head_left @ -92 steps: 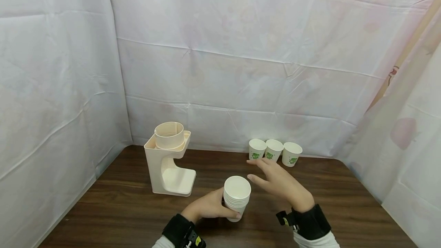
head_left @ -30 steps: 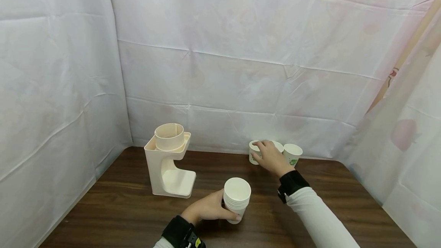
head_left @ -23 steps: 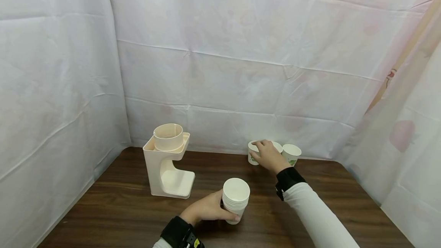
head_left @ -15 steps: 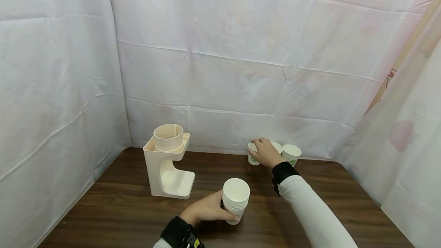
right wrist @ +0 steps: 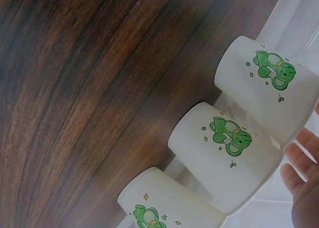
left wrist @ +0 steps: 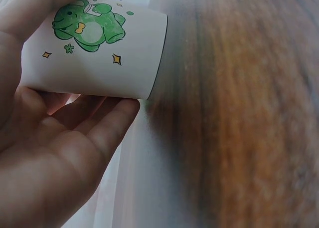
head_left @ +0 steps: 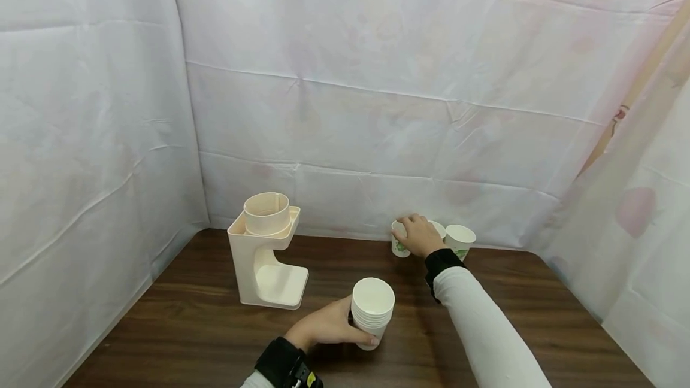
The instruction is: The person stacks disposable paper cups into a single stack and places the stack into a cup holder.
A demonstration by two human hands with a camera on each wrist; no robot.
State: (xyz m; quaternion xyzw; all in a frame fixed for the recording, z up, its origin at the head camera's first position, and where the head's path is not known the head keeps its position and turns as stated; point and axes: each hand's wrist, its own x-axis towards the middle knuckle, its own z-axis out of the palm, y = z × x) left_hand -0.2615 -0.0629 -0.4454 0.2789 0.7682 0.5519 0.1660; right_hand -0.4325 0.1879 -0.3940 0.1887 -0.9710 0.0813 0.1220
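In the head view, my left hand (head_left: 330,323) grips a stack of white paper cups (head_left: 373,304) at front centre, thumb across the near side. The left wrist view shows a green cartoon animal printed on the held cup (left wrist: 99,43). Three similar paper cups stand in a row at the back. My right hand (head_left: 421,236) reaches over the left cup (head_left: 401,249), its fingers loosely bent at the rim and partly hiding the middle cup (head_left: 439,229). Right of the hand stands the third cup (head_left: 460,238). In the right wrist view, fingertips (right wrist: 294,175) lie close to the rims; firm contact is unclear.
A cream plastic stand (head_left: 248,268) with a round tube (head_left: 266,214) on top and a flat foot stands on the left of the dark wooden table (head_left: 178,322). White cloth (head_left: 345,106) hangs behind the table and along both sides.
My right hand has moved from beside the held stack to the back row, then shifted slightly leftward over the left cup. The left hand and its stack have stayed in place.
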